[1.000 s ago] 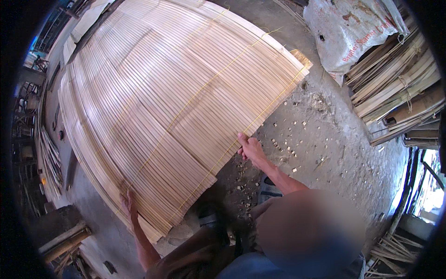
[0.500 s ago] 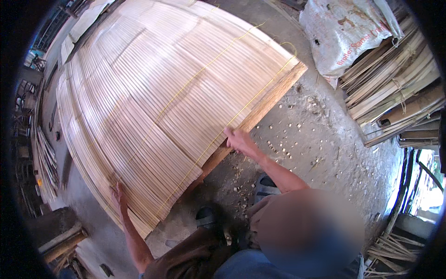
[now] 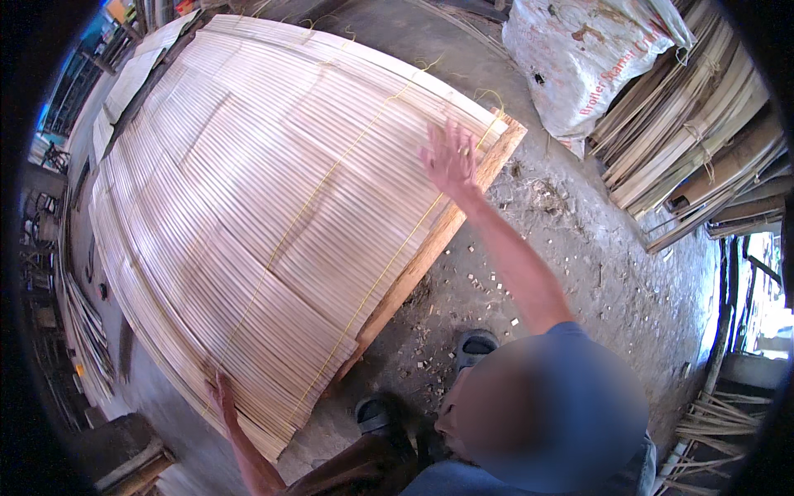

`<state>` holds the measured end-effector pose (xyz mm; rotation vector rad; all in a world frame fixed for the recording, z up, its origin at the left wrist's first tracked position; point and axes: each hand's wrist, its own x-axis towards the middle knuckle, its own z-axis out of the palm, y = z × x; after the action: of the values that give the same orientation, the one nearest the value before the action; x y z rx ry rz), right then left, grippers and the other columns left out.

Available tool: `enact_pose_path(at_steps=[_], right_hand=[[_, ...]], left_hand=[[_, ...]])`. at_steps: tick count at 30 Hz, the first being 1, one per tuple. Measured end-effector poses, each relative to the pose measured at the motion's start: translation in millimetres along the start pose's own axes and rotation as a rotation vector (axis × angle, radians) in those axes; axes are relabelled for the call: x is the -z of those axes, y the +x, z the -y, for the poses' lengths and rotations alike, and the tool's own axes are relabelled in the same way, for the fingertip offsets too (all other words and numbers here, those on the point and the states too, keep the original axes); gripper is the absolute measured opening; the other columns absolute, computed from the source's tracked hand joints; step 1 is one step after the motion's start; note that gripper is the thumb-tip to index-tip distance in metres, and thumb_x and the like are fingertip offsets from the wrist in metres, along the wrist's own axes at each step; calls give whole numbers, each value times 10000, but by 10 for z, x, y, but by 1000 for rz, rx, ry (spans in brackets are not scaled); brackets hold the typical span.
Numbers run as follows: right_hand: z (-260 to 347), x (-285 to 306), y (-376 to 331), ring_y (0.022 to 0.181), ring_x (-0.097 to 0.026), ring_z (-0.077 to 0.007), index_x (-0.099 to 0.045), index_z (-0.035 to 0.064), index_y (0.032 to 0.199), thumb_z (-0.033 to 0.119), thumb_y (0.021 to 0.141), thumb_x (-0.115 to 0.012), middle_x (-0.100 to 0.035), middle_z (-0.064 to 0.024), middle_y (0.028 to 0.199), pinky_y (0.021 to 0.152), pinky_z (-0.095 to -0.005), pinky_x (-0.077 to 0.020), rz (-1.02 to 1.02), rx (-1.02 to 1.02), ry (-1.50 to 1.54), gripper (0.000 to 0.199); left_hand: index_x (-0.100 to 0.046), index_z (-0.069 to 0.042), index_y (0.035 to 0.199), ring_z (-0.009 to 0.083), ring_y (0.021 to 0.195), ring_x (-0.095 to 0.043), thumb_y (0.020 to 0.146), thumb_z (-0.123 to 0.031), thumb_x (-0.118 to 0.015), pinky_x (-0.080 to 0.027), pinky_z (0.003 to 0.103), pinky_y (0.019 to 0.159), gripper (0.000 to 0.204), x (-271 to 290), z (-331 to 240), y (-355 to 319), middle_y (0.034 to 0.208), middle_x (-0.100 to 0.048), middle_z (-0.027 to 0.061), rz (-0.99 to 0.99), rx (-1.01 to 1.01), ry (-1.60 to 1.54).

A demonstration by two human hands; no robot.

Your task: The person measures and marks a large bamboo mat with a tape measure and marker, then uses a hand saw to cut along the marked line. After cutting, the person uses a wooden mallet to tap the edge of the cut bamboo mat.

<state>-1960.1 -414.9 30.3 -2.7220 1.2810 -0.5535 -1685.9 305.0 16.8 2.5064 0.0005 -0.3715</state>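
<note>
A wide mat of thin pale wooden slats [image 3: 240, 190] spreads before me, with yellow strings [image 3: 308, 204] running across it. My right hand [image 3: 451, 161] is over its far right part, fingers spread and slightly blurred, holding nothing. Beneath that hand one string runs near the mat's right edge, beside a wooden plank [image 3: 430, 252]. Whether the palm touches the slats I cannot tell. At the near left edge, my left hand [image 3: 222, 397] lies against the outer slats with its fingers stretched out.
Small wood chips [image 3: 488, 285] litter the concrete floor to the right. A white printed sack [image 3: 579, 62] lies by bundled strips [image 3: 678, 124] at the far right. More loose strips [image 3: 719, 430] are at the lower right. My sandalled feet [image 3: 475, 347] stand near the plank.
My right hand has left the plank's near part, swung away from me toward the far right corner, and opened its fingers. The left hand stays at the mat's left edge. The view has shifted slightly.
</note>
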Motion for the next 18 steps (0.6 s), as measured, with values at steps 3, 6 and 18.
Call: enact_pose_path(at_steps=[3,6,18], right_hand=[[10,-289,-289,1485,-136,-394,-335,191,1533,556,992,-309,-170,-206,1606,1212,-517,-86,164,-68,-38,653],[126,-310,-251,1495,-120,-373,-301,220,1546,562,983,-317,-147,-191,1619,1217,-500,-55,161,-65,29,659],[61,-135,24,1478,-122,-443,-293,209,1546,537,1011,-323,-146,-253,1596,1185,-597,-77,199,-27,-85,628]], left_hand=[[-254,119,1481,363,1363,-412,957,-464,-592,-345,363,1114,854,26,21,-25,1508,-350,291,52,-30,-294],[-257,107,1481,381,1269,-500,913,-374,-688,-439,392,1034,860,103,90,41,1474,-390,291,-218,-55,278],[-360,-129,1510,376,1480,-196,922,-353,-612,-145,504,1205,677,-2256,-2947,-1224,1605,-218,173,312,-1026,484]])
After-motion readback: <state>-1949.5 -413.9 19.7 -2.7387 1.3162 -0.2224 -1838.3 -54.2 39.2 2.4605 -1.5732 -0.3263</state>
